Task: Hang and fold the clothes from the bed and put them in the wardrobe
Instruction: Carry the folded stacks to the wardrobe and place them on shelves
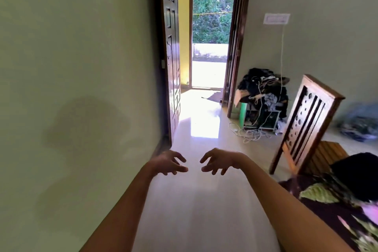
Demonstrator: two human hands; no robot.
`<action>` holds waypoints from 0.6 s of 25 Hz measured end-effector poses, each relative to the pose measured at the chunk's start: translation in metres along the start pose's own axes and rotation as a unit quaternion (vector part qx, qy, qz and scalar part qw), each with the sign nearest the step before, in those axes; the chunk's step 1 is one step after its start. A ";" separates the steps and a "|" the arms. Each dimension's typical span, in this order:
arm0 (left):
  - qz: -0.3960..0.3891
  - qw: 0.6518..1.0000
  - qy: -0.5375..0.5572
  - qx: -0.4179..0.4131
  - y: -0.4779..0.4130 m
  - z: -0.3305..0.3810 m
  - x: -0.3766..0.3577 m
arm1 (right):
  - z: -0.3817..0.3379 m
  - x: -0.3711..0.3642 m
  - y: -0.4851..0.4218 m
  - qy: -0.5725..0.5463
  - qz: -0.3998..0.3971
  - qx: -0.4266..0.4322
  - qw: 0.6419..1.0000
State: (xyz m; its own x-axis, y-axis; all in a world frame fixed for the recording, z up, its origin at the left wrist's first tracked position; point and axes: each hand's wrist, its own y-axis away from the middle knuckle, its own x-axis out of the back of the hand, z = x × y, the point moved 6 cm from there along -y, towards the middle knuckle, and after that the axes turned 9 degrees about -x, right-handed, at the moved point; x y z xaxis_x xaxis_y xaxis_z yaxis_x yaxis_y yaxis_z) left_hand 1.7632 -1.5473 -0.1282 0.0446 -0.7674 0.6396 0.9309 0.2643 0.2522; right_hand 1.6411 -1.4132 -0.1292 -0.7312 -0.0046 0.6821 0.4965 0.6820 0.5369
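first, wall (71,67): pale green and plain, it filled the whole left side, with a soft shadow low on it.
floor (204,200): glossy pale tile ran from the bottom edge up to the doorway, with a bright patch of daylight near the threshold.
door (170,57): dark panelled wood, it stood open along the left wall; past it lay a yellow passage, and a further doorway (212,37) showed green trees outside.
bed (337,210): only a corner showed at the lower right, under a dark cover printed with green leaves and pink flowers.
chair (306,127): wooden, its back slatted and pierced with round holes, it stood just beside the bed corner and looked tilted.
heap of clothes (263,92): mostly black and grey, piled on a green-legged stand by the right wall near the door frame, well apart from both hands.
dark garment (358,170): the task's clothing, a black bundle, lay on the bed cover at the right edge; its kind could not be told.
cords (249,135): white, tangled on the floor below the heap, one rising up the wall.
left hand (169,162): bare arm stretched forward over the floor, fingers spread and loosely curled, holding nothing.
right hand (218,161): held likewise, fingers apart and bent, empty, tips facing the left hand's without touching.
switch plate (277,19): white, high on the right wall.
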 end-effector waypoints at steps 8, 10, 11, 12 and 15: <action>-0.056 0.994 -0.051 -0.077 -0.241 0.064 0.056 | 0.055 0.171 -0.131 -0.089 0.085 -0.057 0.991; -0.068 0.992 -0.057 -0.091 -0.293 0.080 0.064 | 0.070 0.205 -0.160 -0.122 0.095 -0.075 0.985; -0.081 0.990 -0.059 -0.100 -0.318 0.088 0.064 | 0.078 0.219 -0.175 -0.132 0.093 -0.084 0.983; -0.094 0.988 -0.060 -0.111 -0.344 0.095 0.063 | 0.088 0.234 -0.192 -0.138 0.093 -0.089 0.982; -0.111 0.983 -0.065 -0.134 -0.416 0.110 0.062 | 0.116 0.275 -0.239 -0.154 0.098 -0.096 0.978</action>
State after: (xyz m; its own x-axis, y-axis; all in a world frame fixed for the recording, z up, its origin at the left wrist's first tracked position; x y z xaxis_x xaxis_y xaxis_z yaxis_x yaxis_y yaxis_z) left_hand 1.3393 -1.6406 -0.1140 -0.2003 -0.7031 0.6822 0.9753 -0.0770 0.2071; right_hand 1.2667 -1.4925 -0.1278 -0.7043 0.3544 0.6151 0.6991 0.4966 0.5144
